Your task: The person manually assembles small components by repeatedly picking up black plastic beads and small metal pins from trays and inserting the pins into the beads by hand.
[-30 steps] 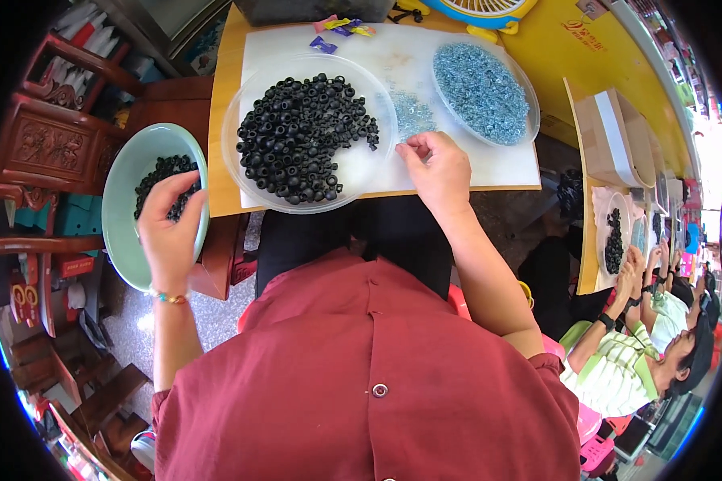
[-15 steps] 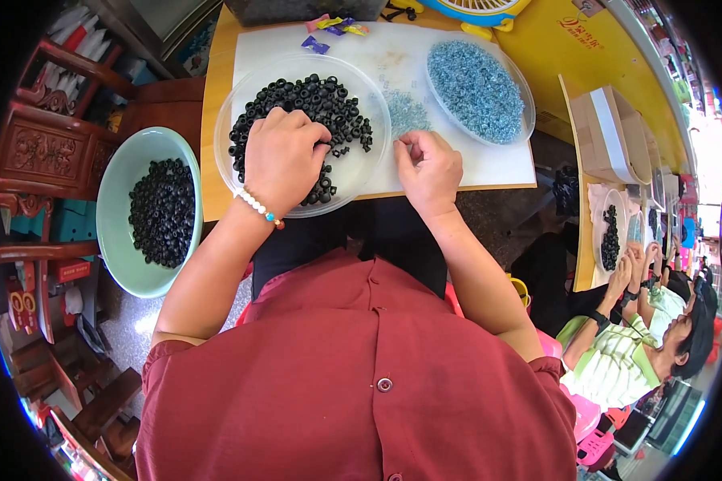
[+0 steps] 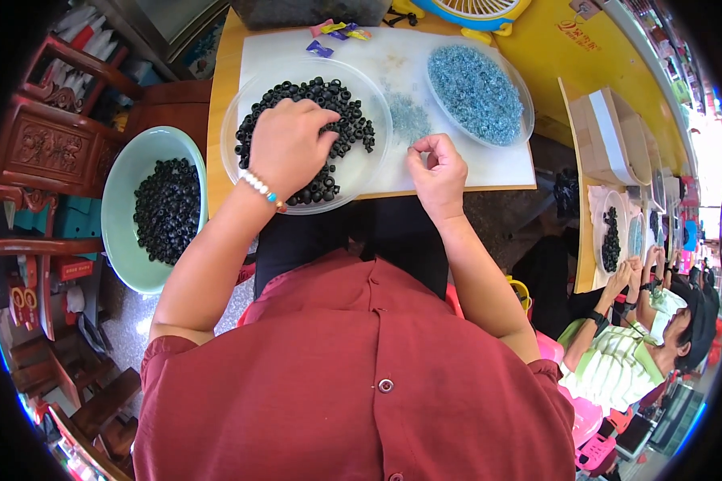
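Note:
My left hand (image 3: 290, 144), wearing a beaded bracelet, hovers over a heap of small black ring-like parts (image 3: 341, 94) in a round clear tray (image 3: 369, 172). Its thumb and forefinger are apart, with nothing visible between them. Just right of that tray, above the white sheet, my right hand (image 3: 439, 170) is closed in a pinch; whatever its fingertips hold is too small to make out. Beyond it lies a loose patch of tiny pale blue clear pieces (image 3: 409, 120). More such pieces (image 3: 473, 92) fill a second clear tray at the far right.
A pale green basin (image 3: 114, 232) of black parts stands at left. Wrapped sweets (image 3: 321, 50) and a blue-and-yellow fan (image 3: 473, 12) are at the table's far side. On the right, a cardboard box (image 3: 610, 136) sits on another table, where a person (image 3: 618, 353) works over a tray.
My left hand has parted its thumb and forefinger over the black parts. My right hand has shifted slightly right and nearer, still pinched. The view has moved a little.

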A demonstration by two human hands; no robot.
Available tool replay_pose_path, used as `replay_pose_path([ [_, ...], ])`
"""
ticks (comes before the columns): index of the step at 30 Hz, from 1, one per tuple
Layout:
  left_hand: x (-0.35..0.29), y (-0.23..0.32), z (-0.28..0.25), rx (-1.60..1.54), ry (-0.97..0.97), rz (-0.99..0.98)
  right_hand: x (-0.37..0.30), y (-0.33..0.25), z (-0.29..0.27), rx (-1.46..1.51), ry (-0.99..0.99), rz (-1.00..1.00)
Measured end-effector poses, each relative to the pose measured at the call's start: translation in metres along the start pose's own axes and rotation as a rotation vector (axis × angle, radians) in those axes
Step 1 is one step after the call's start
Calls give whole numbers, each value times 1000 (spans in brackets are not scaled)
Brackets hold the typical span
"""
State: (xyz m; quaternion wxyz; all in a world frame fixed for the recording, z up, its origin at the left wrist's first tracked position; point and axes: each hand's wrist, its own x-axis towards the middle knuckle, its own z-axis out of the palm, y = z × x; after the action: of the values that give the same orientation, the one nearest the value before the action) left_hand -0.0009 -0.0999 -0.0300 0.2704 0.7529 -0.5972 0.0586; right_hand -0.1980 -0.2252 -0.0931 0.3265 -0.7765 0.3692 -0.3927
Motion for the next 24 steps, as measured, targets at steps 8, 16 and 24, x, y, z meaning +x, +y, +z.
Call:
replay_pose_path([
  [8, 8, 11, 10, -23, -130, -28, -2, -8, -9, 152, -80, 21],
  [16, -12, 11, -31, -1289, -202, -718, 1, -8, -17, 286, -257, 186],
  [24, -45, 25, -40, -1812, -154, -719, 1, -60, -28, 703, -324, 239],
])
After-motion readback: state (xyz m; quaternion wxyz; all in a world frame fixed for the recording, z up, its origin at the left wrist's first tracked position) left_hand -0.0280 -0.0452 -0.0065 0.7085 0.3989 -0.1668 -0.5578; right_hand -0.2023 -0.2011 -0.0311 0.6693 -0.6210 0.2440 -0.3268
